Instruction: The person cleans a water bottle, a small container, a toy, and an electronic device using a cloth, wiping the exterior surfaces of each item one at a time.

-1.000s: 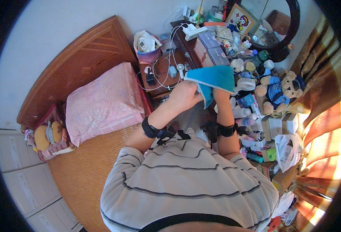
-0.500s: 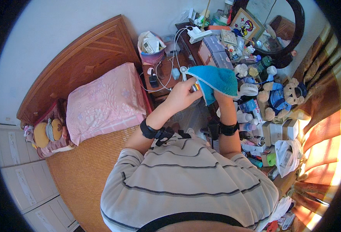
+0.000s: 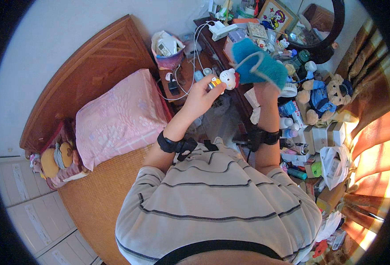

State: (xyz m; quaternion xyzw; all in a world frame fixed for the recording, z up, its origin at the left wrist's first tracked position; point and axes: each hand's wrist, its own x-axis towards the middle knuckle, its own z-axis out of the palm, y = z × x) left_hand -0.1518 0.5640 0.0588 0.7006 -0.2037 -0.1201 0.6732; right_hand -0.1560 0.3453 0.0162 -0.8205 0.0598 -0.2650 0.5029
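Observation:
My left hand is closed round the body of a small cat figurine. The white head with a red bow sticks out past my thumb, and a bit of yellow and striped body shows between the fingers. To the right, my right hand holds a teal towelling cloth that drapes forward over it and hides the fingers. The cloth's folded edge is close to the figurine's head. Both hands are in the air in front of my body, beside the cluttered dresser.
A dresser with a round mirror, a teddy bear, a white fan and many small items stands to the right. Left is a bed with a pink pillow. A nightstand holds a fabric basket and white cables.
The cloth has moved right, off the figurine, whose head is now uncovered. My right hand has shifted right with it, while my left hand still holds the figurine.

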